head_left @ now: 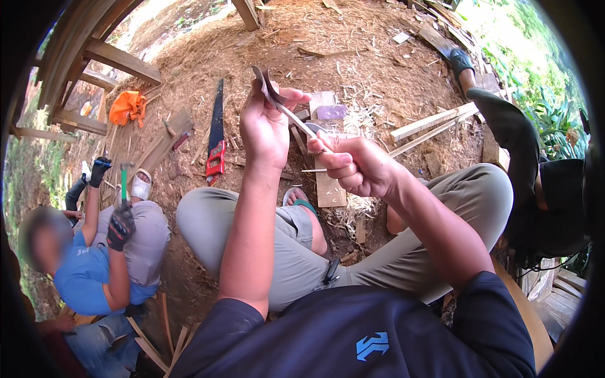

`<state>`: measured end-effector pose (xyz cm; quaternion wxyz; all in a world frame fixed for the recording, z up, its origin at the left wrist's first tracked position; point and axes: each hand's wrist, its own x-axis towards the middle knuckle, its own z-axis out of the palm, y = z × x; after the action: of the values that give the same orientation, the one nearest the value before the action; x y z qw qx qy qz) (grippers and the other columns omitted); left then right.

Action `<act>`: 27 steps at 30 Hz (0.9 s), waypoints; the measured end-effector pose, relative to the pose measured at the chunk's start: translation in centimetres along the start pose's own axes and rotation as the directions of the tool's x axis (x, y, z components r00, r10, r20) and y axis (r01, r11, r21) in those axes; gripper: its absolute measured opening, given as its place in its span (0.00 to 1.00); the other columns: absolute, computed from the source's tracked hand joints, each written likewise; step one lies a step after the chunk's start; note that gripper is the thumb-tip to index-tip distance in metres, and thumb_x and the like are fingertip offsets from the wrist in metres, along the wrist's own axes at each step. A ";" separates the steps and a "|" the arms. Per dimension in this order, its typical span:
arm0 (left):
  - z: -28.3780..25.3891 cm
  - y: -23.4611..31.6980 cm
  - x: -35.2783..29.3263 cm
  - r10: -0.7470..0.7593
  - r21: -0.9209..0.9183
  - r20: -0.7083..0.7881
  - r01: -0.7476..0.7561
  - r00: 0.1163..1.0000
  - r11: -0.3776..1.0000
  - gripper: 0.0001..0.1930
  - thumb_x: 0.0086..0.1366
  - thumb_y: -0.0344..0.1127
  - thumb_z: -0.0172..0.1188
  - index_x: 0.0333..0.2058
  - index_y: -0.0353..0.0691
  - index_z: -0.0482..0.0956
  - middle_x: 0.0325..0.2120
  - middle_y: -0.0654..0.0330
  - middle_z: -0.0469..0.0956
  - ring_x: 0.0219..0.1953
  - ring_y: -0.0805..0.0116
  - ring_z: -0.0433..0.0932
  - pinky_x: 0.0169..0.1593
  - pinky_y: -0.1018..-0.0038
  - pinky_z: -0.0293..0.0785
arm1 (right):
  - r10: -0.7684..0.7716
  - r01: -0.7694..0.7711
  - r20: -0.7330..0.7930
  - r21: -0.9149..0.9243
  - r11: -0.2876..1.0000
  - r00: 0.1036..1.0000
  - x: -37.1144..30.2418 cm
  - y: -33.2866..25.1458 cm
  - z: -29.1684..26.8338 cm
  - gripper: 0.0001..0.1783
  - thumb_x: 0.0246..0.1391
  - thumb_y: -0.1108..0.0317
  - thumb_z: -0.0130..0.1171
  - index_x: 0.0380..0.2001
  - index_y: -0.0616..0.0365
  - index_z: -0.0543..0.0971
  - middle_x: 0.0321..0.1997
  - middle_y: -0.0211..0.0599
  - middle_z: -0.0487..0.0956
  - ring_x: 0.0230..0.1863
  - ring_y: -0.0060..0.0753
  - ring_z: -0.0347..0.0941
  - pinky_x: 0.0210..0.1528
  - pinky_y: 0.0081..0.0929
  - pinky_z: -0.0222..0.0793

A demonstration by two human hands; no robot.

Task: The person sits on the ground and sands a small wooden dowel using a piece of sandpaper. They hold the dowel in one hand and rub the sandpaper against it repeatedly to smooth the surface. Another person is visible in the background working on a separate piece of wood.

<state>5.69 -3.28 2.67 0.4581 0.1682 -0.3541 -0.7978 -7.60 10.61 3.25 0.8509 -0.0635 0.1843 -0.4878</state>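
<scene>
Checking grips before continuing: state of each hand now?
Left hand: holding a curved dark sheet.
Right hand: closed, holding a thin pale stick.

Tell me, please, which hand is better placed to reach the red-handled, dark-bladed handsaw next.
Probably the left hand: it is nearer the handsaw, though it holds a dark curved sheet. The right hand is farther away, gripping a slender pale stick.

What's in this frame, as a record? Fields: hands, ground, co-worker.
Left hand: holds curled dark sheet at thin pale stick's upper end; wrapped or just touching unclear
Right hand: grips the stick
Ground: red-handled saw, wood shavings, orange cloth
Co-worker: blue top, at left; gloved hand with green tool
</scene>
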 end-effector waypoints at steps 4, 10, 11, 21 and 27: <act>0.5 -0.5 -0.5 0.012 0.099 -0.130 0.001 0.991 0.995 0.18 0.75 0.43 0.37 0.42 0.38 0.73 0.31 0.49 0.82 0.35 0.54 0.82 0.48 0.57 0.76 | -0.240 0.065 -0.286 -0.510 0.858 0.928 0.7 0.8 1.2 0.10 0.66 0.68 0.46 0.38 0.59 0.77 0.19 0.20 0.70 0.15 0.09 0.57 0.14 0.12 0.52; 1.7 -2.3 -1.4 -0.036 0.270 -0.436 0.169 0.899 0.948 0.21 0.77 0.48 0.34 0.51 0.40 0.69 0.39 0.52 0.81 0.39 0.58 0.82 0.49 0.63 0.71 | -0.814 -0.189 0.366 -0.852 -0.488 0.450 1.3 2.9 -1.2 0.07 0.54 0.76 0.58 0.36 0.64 0.81 0.25 0.43 0.81 0.23 0.42 0.78 0.28 0.35 0.73; 1.3 -2.6 -1.3 -0.048 0.263 -0.438 0.179 0.898 0.948 0.21 0.77 0.49 0.33 0.53 0.41 0.68 0.39 0.51 0.81 0.39 0.58 0.82 0.49 0.63 0.72 | -0.810 -0.207 0.427 -0.819 -0.535 0.403 1.4 3.0 -1.3 0.09 0.50 0.79 0.59 0.37 0.64 0.81 0.26 0.48 0.80 0.28 0.50 0.79 0.32 0.40 0.74; -0.6 -2.7 -1.0 -0.066 0.010 -0.129 0.068 0.990 0.998 0.12 0.72 0.41 0.42 0.32 0.43 0.69 0.21 0.60 0.73 0.31 0.54 0.80 0.40 0.61 0.76 | -0.060 -0.010 -0.271 -0.253 0.967 0.961 0.1 0.1 0.7 0.09 0.68 0.65 0.45 0.40 0.56 0.73 0.19 0.14 0.60 0.13 0.06 0.47 0.12 0.11 0.40; 2.3 -3.0 -2.9 -0.137 0.054 0.013 0.136 0.990 0.989 0.18 0.75 0.48 0.38 0.33 0.43 0.69 0.23 0.57 0.75 0.34 0.57 0.81 0.29 0.75 0.74 | -0.060 0.058 -0.100 -0.017 0.998 0.993 -0.1 0.0 0.3 0.07 0.68 0.67 0.39 0.42 0.54 0.67 0.19 0.14 0.57 0.13 0.05 0.44 0.10 0.08 0.37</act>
<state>4.00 1.10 1.95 0.3948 0.1975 -0.3663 -0.8191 -7.50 10.63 3.58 0.8253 -0.0501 0.2283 -0.5140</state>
